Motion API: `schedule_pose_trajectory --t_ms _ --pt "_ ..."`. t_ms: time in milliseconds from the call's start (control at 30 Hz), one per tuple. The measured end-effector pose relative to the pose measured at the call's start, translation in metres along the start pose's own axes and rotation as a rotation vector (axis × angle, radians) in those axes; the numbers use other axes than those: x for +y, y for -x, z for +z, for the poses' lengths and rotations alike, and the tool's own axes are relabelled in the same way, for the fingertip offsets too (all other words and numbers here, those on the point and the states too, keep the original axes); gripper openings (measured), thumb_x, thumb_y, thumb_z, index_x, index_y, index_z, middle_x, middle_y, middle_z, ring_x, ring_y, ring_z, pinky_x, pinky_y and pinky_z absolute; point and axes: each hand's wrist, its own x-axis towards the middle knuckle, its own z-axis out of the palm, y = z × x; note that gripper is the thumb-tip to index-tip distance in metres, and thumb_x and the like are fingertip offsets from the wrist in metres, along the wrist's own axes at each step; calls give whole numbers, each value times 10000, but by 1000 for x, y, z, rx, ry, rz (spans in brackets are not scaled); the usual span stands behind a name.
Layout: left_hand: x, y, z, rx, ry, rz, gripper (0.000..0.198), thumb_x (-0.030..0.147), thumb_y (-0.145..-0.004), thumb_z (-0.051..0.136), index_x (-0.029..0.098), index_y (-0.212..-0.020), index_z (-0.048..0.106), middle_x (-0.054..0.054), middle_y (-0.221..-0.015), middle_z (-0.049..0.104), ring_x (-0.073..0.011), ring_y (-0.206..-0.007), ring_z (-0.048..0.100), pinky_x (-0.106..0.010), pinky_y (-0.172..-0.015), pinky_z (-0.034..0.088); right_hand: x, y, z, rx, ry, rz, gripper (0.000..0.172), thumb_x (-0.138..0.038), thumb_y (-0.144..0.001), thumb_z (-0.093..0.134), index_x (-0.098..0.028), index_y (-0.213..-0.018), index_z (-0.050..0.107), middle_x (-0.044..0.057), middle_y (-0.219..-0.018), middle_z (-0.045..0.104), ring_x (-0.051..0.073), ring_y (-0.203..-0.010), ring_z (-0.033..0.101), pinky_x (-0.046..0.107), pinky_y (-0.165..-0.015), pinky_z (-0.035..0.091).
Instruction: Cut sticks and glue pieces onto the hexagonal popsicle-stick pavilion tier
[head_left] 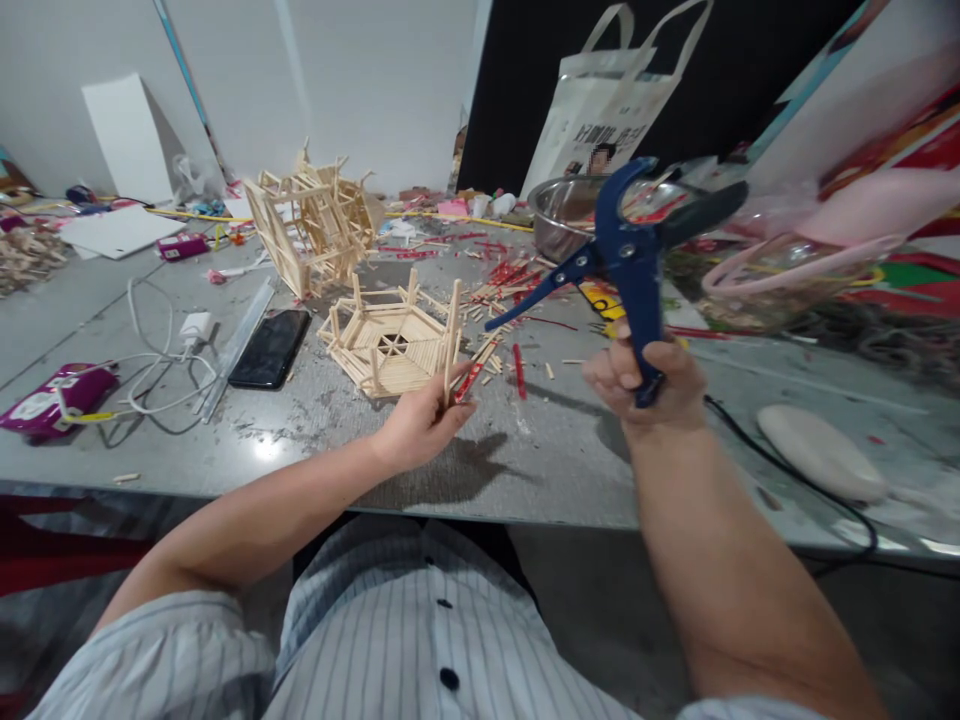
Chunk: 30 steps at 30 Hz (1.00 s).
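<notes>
A blue pipe cutter [628, 255] is raised above the table in my right hand [649, 385], whose fingers wrap round its lower handle. Its hooked jaw points up. My left hand [424, 425] is closed at the near right corner of a hexagonal wooden-stick frame [397, 375]. An upright wooden stick [453, 335] runs down to its fingers. Whether that stick is fixed to the frame, I cannot tell. Beside the fingertips is a red-and-white strip [471, 378]; contact with it is unclear. Several short posts stand on the frame's rim.
Behind the frame stands a larger stick structure [311, 225]. A black phone [268, 348], white cable [161, 350] and purple pack [60, 400] lie left. Red scraps [517, 275], a metal bowl [559, 215] and a white bag [592, 110] are behind; a white computer mouse [821, 452] lies right.
</notes>
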Motion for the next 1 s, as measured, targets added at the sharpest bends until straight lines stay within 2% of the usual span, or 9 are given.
schedule_pose_trajectory --t_ms 133,233,333,467,600,667,767,867,1000 --pt "1 1 -1 56 17 55 559 365 -921 528 114 -1407 412 62 -565 466 -100 -516 426 -237 -544 370 2 5 -12 -223 -158 21 298 -471 -650 739 -252 -781 586 -126 -322 357 50 -257 253 253 -354 214" --pt "2 1 -1 27 25 53 558 433 -921 519 95 -1362 467 53 -564 480 -102 -517 439 -238 -544 381 9 6 -12 -308 -217 35 260 -479 -692 703 -267 -795 592 -137 -312 310 55 -227 185 250 -318 182" --pt "2 0 -1 22 57 14 522 447 -918 511 88 -1296 519 53 -565 478 -99 -515 449 -236 -547 393 16 7 -6 -345 -234 81 234 -469 -705 688 -268 -790 603 -138 -308 297 59 -213 170 237 -299 183" --pt "4 -3 -2 63 68 -91 507 433 -908 523 94 -1285 523 61 -550 487 -97 -503 456 -226 -537 390 19 9 1 -479 -296 82 206 -456 -763 632 -260 -826 642 -144 -298 254 56 -185 161 210 -279 202" --pt "12 -3 -5 -39 45 -156 320 424 -921 479 132 -975 600 64 -513 476 -81 -465 451 -207 -514 366 15 10 4 -578 -352 60 218 -424 -795 596 -249 -881 692 -121 -314 300 60 -220 222 209 -300 246" --pt "16 -3 -6 -79 30 -172 293 408 -928 458 165 -789 541 57 -508 480 -77 -466 465 -201 -514 364 14 9 7 -544 -317 98 227 -444 -751 634 -250 -844 704 -72 -409 470 74 -309 376 217 -357 336" --pt "17 -3 -7 -99 -2 -161 364 409 -942 415 184 -660 458 44 -506 487 -72 -471 460 -198 -515 347 18 8 15 -432 -256 196 284 -430 -648 687 -270 -883 703 11 -817 721 167 -657 653 304 -544 523" --pt "11 -5 -7 -94 -18 -158 426 455 -951 375 182 -636 465 33 -512 495 -71 -467 435 -202 -508 331 24 8 23 -395 -268 272 355 -373 -586 674 -306 -934 685 8 -1098 724 245 -980 678 422 -775 573" --pt "5 -7 -5 -155 4 -158 418 478 -940 377 184 -656 465 32 -510 499 -70 -443 419 -204 -489 326 24 9 28 -434 -323 320 424 -337 -560 674 -340 -984 663 -20 -1199 693 233 -1133 636 443 -922 534"
